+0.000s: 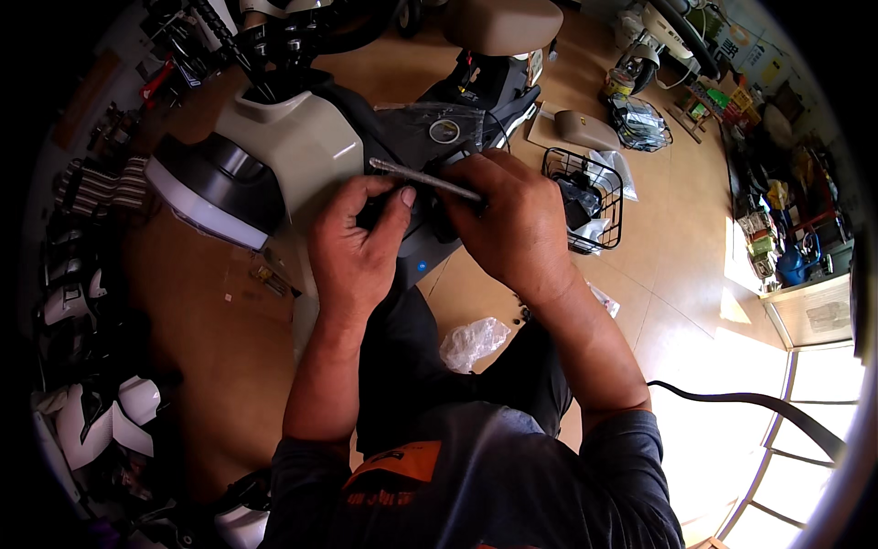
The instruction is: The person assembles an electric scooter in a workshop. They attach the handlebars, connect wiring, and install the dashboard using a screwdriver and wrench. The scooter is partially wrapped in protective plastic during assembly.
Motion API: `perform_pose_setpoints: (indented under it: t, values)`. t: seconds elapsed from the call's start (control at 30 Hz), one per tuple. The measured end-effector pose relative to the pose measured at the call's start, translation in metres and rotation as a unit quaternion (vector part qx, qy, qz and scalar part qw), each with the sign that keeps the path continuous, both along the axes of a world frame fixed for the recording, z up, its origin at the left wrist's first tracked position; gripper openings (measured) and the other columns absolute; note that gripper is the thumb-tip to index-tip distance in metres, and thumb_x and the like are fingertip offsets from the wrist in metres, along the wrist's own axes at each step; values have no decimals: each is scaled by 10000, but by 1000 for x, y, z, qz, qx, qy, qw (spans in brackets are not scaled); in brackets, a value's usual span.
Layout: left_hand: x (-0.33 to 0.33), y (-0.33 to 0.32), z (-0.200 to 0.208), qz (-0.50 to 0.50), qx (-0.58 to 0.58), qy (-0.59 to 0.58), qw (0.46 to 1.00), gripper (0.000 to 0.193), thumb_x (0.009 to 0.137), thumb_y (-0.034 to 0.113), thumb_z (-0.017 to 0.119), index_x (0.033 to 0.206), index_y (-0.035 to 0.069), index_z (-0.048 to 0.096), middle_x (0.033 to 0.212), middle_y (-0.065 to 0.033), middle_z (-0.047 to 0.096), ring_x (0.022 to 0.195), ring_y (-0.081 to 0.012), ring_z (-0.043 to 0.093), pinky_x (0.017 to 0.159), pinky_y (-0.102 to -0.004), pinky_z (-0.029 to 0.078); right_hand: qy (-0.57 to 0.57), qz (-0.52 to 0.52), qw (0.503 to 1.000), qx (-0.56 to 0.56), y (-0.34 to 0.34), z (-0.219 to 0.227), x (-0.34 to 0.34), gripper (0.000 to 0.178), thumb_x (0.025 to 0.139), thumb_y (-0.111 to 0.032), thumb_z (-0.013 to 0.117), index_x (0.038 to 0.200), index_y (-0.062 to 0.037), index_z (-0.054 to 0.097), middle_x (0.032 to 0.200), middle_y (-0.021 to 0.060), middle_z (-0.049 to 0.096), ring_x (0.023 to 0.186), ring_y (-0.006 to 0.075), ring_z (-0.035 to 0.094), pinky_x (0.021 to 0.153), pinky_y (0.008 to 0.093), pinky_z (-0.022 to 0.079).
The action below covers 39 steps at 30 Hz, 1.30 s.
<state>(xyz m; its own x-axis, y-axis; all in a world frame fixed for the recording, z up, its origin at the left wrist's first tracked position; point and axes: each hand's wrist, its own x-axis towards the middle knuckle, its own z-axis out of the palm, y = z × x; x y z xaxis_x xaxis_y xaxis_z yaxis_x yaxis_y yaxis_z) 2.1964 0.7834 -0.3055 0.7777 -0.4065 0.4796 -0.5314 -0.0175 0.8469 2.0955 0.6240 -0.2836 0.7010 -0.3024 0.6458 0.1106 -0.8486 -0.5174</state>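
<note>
Your right hand [517,215] grips a metal rod [413,175] pointing between nine and ten o'clock; your left hand [352,247] half-curls at its tip's six o'clock, any hold unclear. You're probably positioning it; next needs steady aim.

The shirt [512,476] bears an orange patch [413,457] with small dark marks, and a short row of orange lettering [380,499] below it, distorted in this view. Pale characters [729,48] stand on the wall [757,66] at upper right, too blurred to read.
</note>
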Motion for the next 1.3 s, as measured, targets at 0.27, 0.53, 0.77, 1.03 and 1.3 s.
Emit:
perform_pose_setpoints:
  t: [0.27, 0.53, 0.77, 1.03, 1.3]
  values:
    - [-4, 1, 5, -15, -7, 5, 1000, 134, 964, 82, 749, 1067, -1, 732, 937, -46, 760, 836, -85, 643, 786, -268, 527, 17, -7, 1000, 8, 1, 4, -3, 189, 808, -105, 777, 993, -107, 740, 889, 111, 703, 795, 352, 714, 692, 435, 578]
    - [-3, -2, 3, -5, -8, -11, 1000, 137, 940, 78, 758, 1049, -1, 734, 895, -39, 753, 812, -70, 623, 760, -264, 523, 19, -28, 999, -13, -2, 6, 3, 176, 787, -156, 793, 941, -113, 720, 866, 90, 700, 771, 346, 718, 674, 449, 581]
    - [-4, 1, 1, -11, 20, 12, 1000, 114, 984, 52, 736, 1080, -4, 711, 982, 10, 720, 920, -51, 605, 842, -222, 484, 36, -28, 999, -9, -8, 6, 6, 169, 808, -200, 796, 921, -97, 725, 852, 96, 714, 765, 345, 720, 678, 459, 581]
    - [-4, 0, 0, -13, 0, 15, 1000, 120, 973, 70, 752, 1066, 1, 720, 940, 7, 722, 872, -51, 602, 805, -229, 490, 15, -39, 999, -2, -6, 1, 8, 190, 836, -226, 806, 942, -97, 715, 852, 101, 692, 774, 350, 715, 667, 456, 574]
    - [-2, -1, -3, -7, -24, 1, 1000, 117, 954, 86, 771, 1030, 5, 736, 863, 3, 730, 788, -49, 601, 735, -238, 503, -10, -34, 999, 34, 0, -9, 9, 167, 853, -161, 827, 947, -72, 723, 863, 125, 696, 792, 341, 716, 675, 416, 570]
